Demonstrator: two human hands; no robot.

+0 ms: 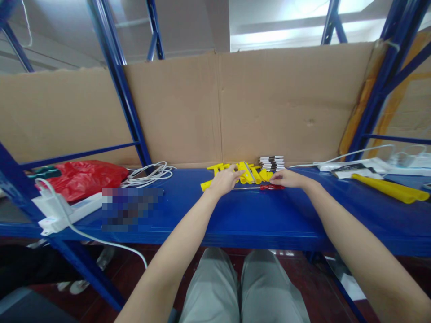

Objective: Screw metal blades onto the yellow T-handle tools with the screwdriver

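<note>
Several yellow plastic pieces (248,174) lie in a row at the back of the blue shelf, in front of the cardboard. My left hand (222,180) rests over the left part of the row, fingers stretched apart and touching the pieces. At the row's right end is my right hand (288,178), its fingertips drawn together just above a red screwdriver handle (272,187). Whatever is between those fingertips is too small to make out. The screwdriver's thin shaft points left along the front of the yellow pieces. Behind my right hand is a stack of small white-and-dark items (272,162).
On the left are a red plastic bag (89,178), coiled white cable (151,175) and a white power strip (81,208). Long yellow pieces (387,187) and another power strip (407,168) lie right. Blue posts (117,80) and a cardboard wall (286,103) bound the shelf.
</note>
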